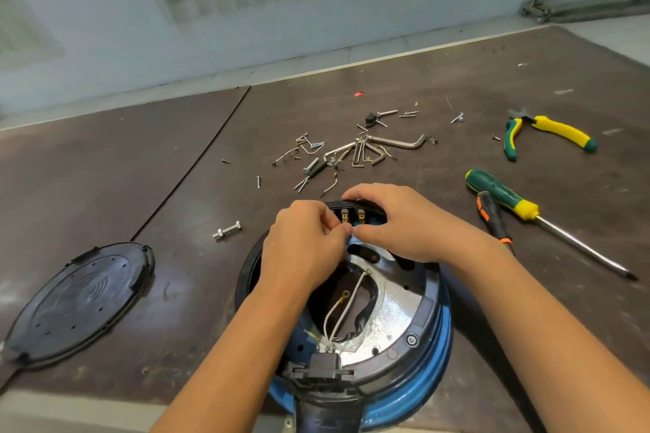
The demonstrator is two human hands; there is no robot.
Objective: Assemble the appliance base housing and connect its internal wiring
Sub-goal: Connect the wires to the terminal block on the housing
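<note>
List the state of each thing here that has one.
base housing: open, cover off
cover plate: detached, flat on table
white wires: ring ends look unattached
left hand: fingertips pinched at terminal block, contents hidden
right hand: grips terminal block
pliers: handles spread, unused
green screwdriver: lying unused
bolt: nut threaded on

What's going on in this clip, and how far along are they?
A person works on an upturned blue appliance with its base open. The right hand grips the black connector block at the far rim, where brass terminals show. The left hand pinches what looks like a wire end at those terminals. White wires lie loose inside. The black base cover is off, on the table to the left. A green screwdriver, pliers and hex keys lie untouched.
</note>
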